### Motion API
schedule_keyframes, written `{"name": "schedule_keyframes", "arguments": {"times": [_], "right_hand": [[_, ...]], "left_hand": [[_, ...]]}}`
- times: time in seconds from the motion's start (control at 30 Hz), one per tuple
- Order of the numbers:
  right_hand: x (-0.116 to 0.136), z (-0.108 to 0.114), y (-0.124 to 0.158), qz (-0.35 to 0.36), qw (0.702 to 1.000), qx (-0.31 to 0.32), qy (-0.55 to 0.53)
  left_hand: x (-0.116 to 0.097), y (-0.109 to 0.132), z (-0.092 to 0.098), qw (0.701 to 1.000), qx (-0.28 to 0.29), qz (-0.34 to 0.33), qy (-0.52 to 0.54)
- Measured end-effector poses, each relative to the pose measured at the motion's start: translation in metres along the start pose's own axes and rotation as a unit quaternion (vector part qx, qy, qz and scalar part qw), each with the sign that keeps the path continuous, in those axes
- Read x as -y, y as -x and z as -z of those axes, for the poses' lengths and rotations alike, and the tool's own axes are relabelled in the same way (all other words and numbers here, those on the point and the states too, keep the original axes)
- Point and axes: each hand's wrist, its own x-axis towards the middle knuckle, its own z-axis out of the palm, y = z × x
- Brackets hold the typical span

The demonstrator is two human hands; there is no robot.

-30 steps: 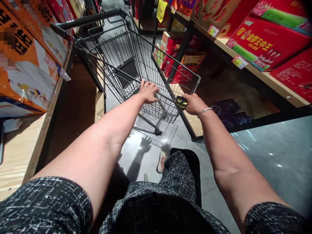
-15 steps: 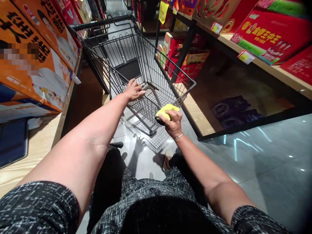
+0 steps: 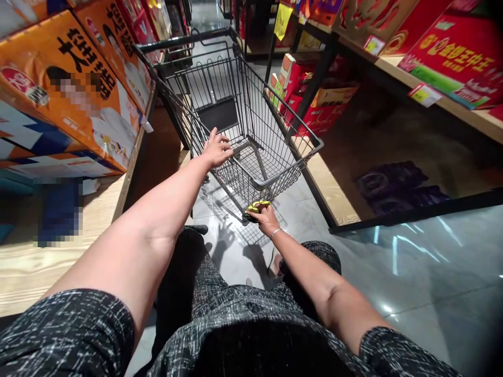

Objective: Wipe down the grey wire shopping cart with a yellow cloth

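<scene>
A black wire shopping cart (image 3: 251, 120) stands in front of me, its basket showing only bare mesh. On its left top rim rests my left hand (image 3: 218, 150), fingers bent over the bar. My right hand (image 3: 268, 219) is closed on a yellow cloth (image 3: 258, 205) with a dark side. It holds the cloth low at the near end of the cart, below the basket's rim, against or close to the lower frame; the exact contact is hidden by the fingers.
Orange boxes (image 3: 51, 89) sit on a wooden shelf (image 3: 94, 251) at left. Red gift boxes (image 3: 448, 57) fill the right shelf, with dark purple packs (image 3: 393, 183) on its lower level. Shiny grey floor tiles (image 3: 424, 283) lie at right.
My right hand has moved down with the yellow cloth, from the cart's top rim to below it. My left hand stays on the rim. The view has shifted slightly left.
</scene>
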Motion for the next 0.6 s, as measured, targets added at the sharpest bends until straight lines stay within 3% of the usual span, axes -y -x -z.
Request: {"name": "schedule_keyframes", "arguments": {"times": [0.07,0.13,0.23,0.3,0.37,0.47,0.6], "right_hand": [[0.002,0.024,-0.002,0.021,0.999,-0.030,-0.014],[0.005,0.057,-0.007,0.026,0.992,-0.122,-0.031],[0.009,0.110,-0.022,-0.012,0.953,-0.300,-0.040],[0.013,0.138,-0.038,-0.037,0.941,-0.336,-0.034],[0.018,0.154,-0.054,-0.007,0.960,-0.277,-0.033],[0.027,0.157,-0.068,0.059,0.988,-0.142,-0.031],[0.013,0.158,-0.073,0.052,0.994,-0.091,-0.004]], "left_hand": [[-0.020,0.018,0.001,1.000,0.012,0.004,-0.025],[-0.045,0.038,0.001,0.995,0.060,-0.048,-0.068],[-0.078,0.065,-0.004,0.984,0.104,-0.114,-0.088],[-0.092,0.077,-0.011,0.983,0.111,-0.126,-0.081],[-0.097,0.083,-0.019,0.987,0.094,-0.116,-0.060],[-0.095,0.088,-0.028,0.994,0.060,-0.090,-0.021],[-0.087,0.094,-0.029,0.994,0.047,-0.093,0.011]]}}
